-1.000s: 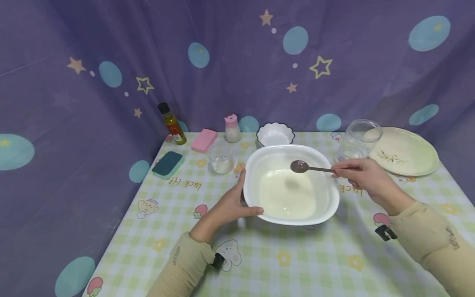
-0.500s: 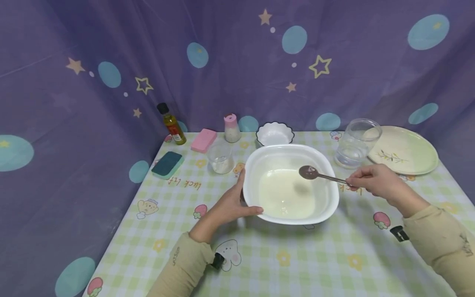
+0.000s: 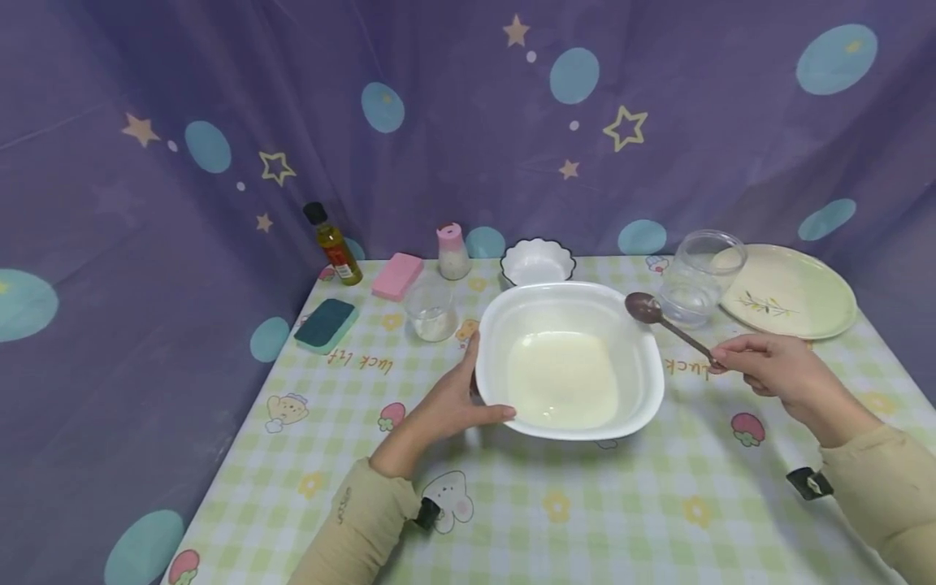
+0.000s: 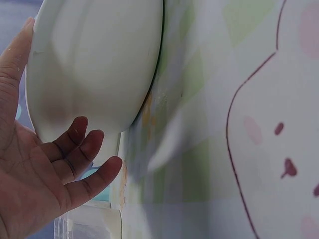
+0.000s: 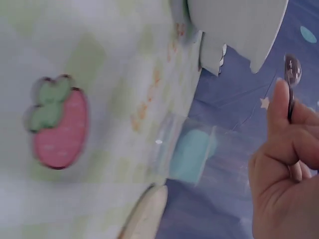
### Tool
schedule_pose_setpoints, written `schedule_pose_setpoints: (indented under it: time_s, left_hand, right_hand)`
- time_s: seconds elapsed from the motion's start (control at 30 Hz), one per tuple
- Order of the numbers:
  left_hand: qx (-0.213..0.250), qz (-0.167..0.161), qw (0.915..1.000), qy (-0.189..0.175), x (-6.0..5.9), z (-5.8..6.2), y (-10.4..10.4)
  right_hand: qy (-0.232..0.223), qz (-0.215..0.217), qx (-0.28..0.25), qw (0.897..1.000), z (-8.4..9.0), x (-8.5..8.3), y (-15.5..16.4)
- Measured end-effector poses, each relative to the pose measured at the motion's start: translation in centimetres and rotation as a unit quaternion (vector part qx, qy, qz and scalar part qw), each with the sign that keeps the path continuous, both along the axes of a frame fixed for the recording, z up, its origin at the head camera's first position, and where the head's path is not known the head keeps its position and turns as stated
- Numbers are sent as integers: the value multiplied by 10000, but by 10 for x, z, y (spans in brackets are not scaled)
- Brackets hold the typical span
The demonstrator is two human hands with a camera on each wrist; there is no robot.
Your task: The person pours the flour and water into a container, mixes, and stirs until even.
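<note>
Spoon [image 3: 669,323] bowl shows overhead; right-wrist view shows only right hand [image 5: 286,169] pinching it.

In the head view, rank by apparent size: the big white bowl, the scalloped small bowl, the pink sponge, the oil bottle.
1. Big white bowl.
2. Scalloped small bowl, though it sits farther back.
3. Pink sponge and oil bottle: too alike to rank.

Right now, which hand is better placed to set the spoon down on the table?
Right hand: it already pinches the spoon clear of the bowl; the left hand steadies that bowl.
</note>
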State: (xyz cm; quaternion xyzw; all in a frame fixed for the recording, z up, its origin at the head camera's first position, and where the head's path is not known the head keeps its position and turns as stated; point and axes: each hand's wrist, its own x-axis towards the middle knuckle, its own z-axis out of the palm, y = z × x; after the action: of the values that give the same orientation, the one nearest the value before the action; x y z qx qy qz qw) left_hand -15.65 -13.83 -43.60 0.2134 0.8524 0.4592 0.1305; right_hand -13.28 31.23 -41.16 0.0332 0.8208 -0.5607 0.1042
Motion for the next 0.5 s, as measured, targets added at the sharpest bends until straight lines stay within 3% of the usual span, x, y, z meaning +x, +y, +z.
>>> schedule_pose_setpoints:
  time_s: [0.27,0.5]
  left_hand:
    - [114,-61,9999,33,0,-1,-1]
    - [93,-91,9999,47,-2,-2,-1]
  right_hand:
    - [-451,-736,-589,9945,-18,23,17]
    - [-889,-1033,167,9905,-36,36,25]
